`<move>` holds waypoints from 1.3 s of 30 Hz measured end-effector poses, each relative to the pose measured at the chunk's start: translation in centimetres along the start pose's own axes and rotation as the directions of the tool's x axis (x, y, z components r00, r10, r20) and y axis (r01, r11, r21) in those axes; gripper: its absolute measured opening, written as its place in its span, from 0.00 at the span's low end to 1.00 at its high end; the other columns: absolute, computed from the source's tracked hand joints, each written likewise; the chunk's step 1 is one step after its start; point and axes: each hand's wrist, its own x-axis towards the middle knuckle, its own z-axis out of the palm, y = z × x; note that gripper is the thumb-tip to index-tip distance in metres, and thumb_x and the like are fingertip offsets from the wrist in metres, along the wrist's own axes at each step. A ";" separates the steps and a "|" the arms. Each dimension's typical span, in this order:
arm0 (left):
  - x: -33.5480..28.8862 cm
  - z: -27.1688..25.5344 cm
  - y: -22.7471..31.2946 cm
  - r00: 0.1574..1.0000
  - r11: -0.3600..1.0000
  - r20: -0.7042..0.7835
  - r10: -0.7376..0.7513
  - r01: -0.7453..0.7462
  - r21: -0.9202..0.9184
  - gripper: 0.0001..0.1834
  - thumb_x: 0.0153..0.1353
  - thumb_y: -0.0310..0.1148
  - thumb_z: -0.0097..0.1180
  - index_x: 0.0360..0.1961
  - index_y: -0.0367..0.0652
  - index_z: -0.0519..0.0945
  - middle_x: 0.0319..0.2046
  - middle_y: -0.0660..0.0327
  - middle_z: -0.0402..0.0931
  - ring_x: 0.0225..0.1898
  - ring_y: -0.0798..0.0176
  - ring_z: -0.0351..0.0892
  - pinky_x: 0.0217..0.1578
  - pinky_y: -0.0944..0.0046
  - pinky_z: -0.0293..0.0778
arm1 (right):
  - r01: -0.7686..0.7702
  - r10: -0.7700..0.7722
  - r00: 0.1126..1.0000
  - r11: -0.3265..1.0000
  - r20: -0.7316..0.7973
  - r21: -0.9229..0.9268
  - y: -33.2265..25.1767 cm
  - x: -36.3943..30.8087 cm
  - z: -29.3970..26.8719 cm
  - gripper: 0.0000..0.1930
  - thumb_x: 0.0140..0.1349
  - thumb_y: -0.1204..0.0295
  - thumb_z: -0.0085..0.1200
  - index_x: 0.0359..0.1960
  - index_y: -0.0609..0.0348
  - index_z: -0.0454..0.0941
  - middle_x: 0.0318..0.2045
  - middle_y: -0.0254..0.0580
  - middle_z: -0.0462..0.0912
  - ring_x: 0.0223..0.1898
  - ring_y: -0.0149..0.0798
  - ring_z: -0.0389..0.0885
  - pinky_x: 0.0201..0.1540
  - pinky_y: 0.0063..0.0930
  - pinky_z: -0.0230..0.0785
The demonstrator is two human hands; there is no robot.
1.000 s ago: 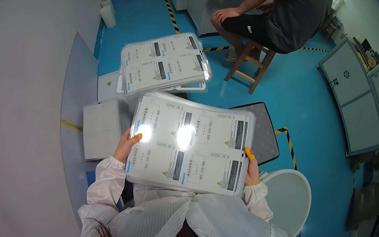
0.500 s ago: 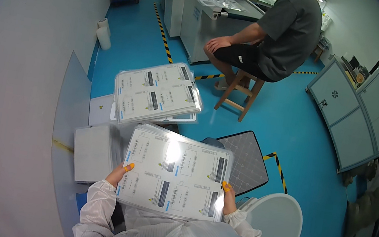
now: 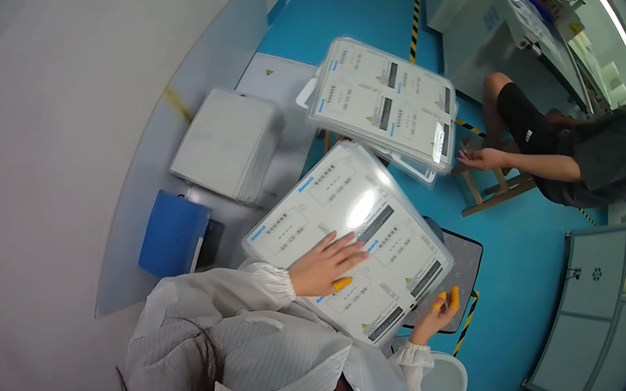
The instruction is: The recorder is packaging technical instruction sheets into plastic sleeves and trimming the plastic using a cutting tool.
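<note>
Mid-frame, the glossy white stack of printed rectangular sheets (image 3: 385, 240) has turned askew, its two-sided grip gone, apparently steadied by the left hand (image 3: 325, 267) spread flat on top, the right hand (image 3: 437, 315), fingers parted, beside its right corner (contact unclear).

That person (image 3: 248, 356) wears the fisheye camera on the head, looking steeply down, the sheet stack (image 3: 372, 233) near, white wall (image 3: 75, 160) left, grey machine (image 3: 485, 43) far right

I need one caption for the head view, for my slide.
Left hand spread on a stack of printed sheets, right hand near its edge; another stack lies beyond.
</note>
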 end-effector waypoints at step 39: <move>-7.0 -8.9 -9.6 0.781 0.520 0.039 -0.624 0.451 -0.726 0.07 0.55 0.24 0.52 0.33 0.32 0.78 0.22 0.61 0.76 0.22 0.74 0.70 0.26 0.75 0.68 | 0.382 -0.497 0.386 0.853 0.777 0.355 -19.1 -11.1 18.2 0.13 0.41 0.70 0.64 0.27 0.61 0.75 0.28 0.42 0.73 0.33 0.44 0.73 0.35 0.31 0.67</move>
